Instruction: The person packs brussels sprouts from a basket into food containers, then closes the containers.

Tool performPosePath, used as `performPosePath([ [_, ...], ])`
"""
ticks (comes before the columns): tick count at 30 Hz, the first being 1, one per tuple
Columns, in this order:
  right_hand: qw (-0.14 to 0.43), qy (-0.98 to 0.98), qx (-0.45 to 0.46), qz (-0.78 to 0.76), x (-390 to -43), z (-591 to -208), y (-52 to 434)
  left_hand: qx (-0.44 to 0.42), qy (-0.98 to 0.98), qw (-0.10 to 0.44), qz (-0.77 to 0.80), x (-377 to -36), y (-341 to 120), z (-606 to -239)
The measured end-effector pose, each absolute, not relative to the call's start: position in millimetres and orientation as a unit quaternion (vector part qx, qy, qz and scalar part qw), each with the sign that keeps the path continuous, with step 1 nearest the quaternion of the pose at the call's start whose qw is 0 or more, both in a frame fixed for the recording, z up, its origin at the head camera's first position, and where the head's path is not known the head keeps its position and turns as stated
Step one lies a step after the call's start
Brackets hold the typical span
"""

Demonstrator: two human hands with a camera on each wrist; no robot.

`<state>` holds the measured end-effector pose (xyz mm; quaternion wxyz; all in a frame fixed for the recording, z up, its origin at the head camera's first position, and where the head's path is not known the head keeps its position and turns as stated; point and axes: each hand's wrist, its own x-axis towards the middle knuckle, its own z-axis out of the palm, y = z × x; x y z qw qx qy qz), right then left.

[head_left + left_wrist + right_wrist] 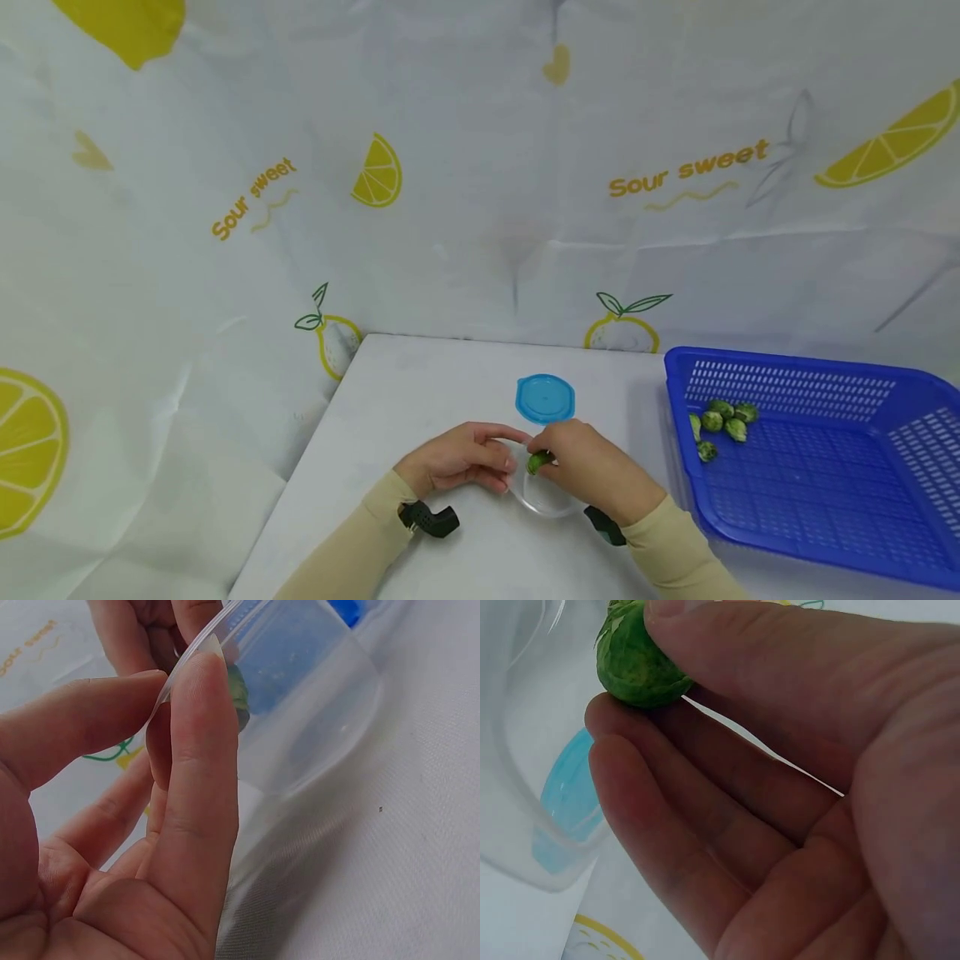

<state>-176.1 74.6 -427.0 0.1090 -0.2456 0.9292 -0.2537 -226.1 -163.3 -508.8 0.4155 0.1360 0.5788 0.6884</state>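
At the near middle of the tabletop (420,392), the left hand (457,458) pinches the thin, flexible rim of the clear cup (543,496); the right hand (592,467) pinches a small, firm, light sprout (537,462) at its mouth, best held by the sides.

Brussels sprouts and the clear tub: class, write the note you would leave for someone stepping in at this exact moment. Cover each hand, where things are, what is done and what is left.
Left hand: pinches the rim of the clear plastic tub, tilting it on the white table.
Right hand: pinches one Brussels sprout at the tub's mouth; not yet released.
Blue lid: off, lying flat on the table behind the hands.
Blue basket: to the right, with a few loose sprouts in its near-left corner.
Done: lid off, one sprout brought to the tub.
Left, probably: drop this sprout in, fetch the rest, fit the lid.
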Motion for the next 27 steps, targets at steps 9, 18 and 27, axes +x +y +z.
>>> performPosePath([
  [9,0.097,0.937,-0.241,-0.234,-173.3,-430.6,66.9,0.139,0.576,0.416,0.689,-225.4,-163.6,-508.2],
  [18,0.104,0.943,-0.216,-0.231,-171.4,-431.1,67.2,0.136,0.573,0.418,0.691,-224.6,-160.2,-508.1],
  [27,0.098,0.937,-0.227,-0.246,-168.0,-420.9,74.9,0.137,0.590,0.414,0.680,-226.1,-163.3,-510.3],
])
